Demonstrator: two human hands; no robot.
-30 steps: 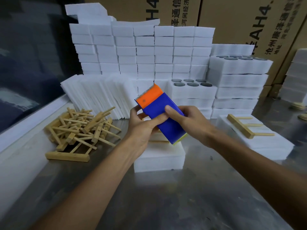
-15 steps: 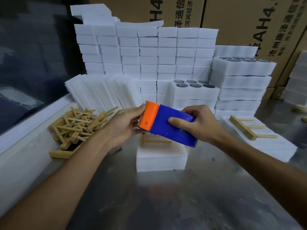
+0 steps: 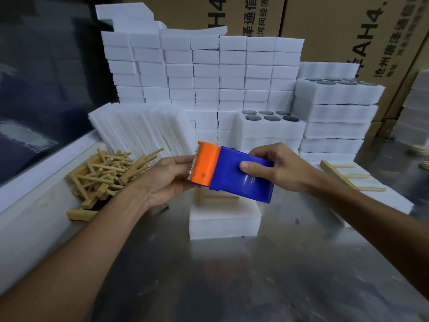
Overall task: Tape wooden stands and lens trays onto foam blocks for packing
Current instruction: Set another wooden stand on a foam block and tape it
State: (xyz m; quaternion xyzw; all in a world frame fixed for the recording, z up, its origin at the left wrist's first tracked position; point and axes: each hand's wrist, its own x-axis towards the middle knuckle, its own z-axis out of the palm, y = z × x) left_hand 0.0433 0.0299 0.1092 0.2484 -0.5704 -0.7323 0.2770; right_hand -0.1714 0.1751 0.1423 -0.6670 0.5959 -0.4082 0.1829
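Note:
A blue tape dispenser (image 3: 243, 180) with an orange toothed end is held level above a white foam block (image 3: 222, 223) on the metal table. My right hand (image 3: 276, 168) grips its blue body, thumb on top. My left hand (image 3: 167, 177) holds the orange end at the serrated blade. A wooden stand (image 3: 216, 196) lies on the foam block, partly hidden by the dispenser. Whether any tape is drawn out is not visible.
A heap of wooden stands (image 3: 109, 175) lies at the left by a white ledge. Another foam block with a wooden stand (image 3: 343, 175) sits at the right. Stacked foam blocks (image 3: 204, 73), lens trays (image 3: 269, 116) and cardboard boxes (image 3: 348, 26) fill the back.
The dispenser has tipped from upright to nearly level, with its orange end pointing left. My left hand has shifted from the blue body to the orange end.

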